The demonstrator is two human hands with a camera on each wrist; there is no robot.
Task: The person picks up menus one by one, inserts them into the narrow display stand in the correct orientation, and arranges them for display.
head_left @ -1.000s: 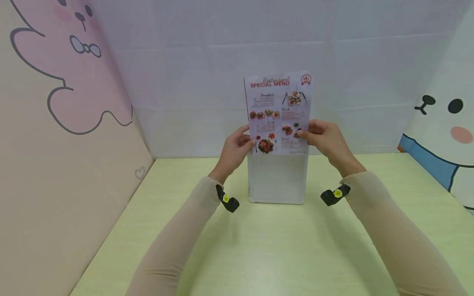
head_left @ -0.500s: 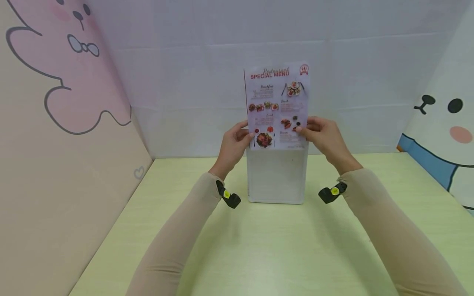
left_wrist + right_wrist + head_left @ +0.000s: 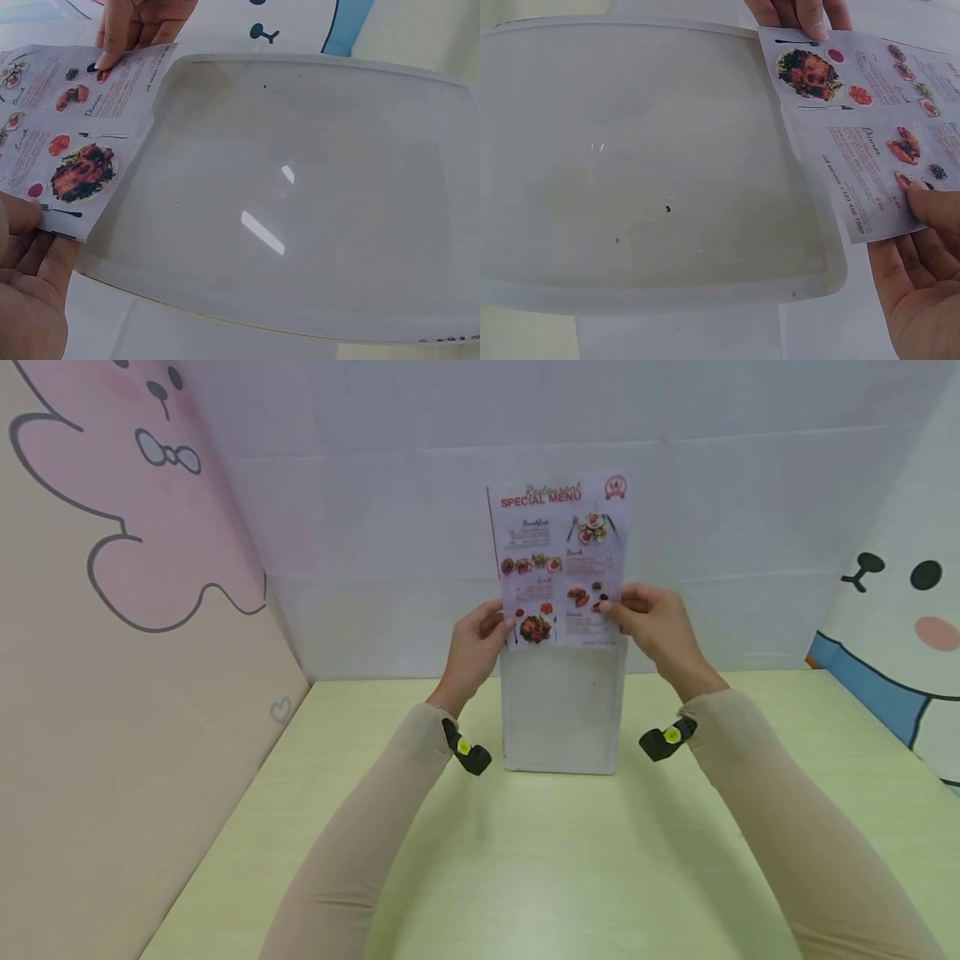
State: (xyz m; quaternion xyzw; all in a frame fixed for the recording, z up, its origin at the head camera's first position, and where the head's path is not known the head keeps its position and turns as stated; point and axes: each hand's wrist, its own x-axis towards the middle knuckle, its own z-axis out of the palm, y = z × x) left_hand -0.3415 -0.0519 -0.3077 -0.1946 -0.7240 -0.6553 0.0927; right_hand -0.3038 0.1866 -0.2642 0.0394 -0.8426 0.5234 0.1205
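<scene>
A printed restaurant menu sheet is held upright between both hands, near the top of a white upright board. My left hand pinches the sheet's lower left edge, thumb in front and fingers behind. On the opposite edge my right hand pinches it the same way. In the left wrist view the lower edge of the menu overlaps the board's rounded top end. The right wrist view shows the board with a pale raised rim, a few dark specks and no print on its visible face.
The board stands on a pale yellow-green table, close to a white cloth backdrop. A side panel with a pink cartoon figure is at left, and one with a white cartoon bear at right.
Both hands have risen, lifting the menu sheet higher against the board, so more of the board's face shows below it. The board has stayed in place.
</scene>
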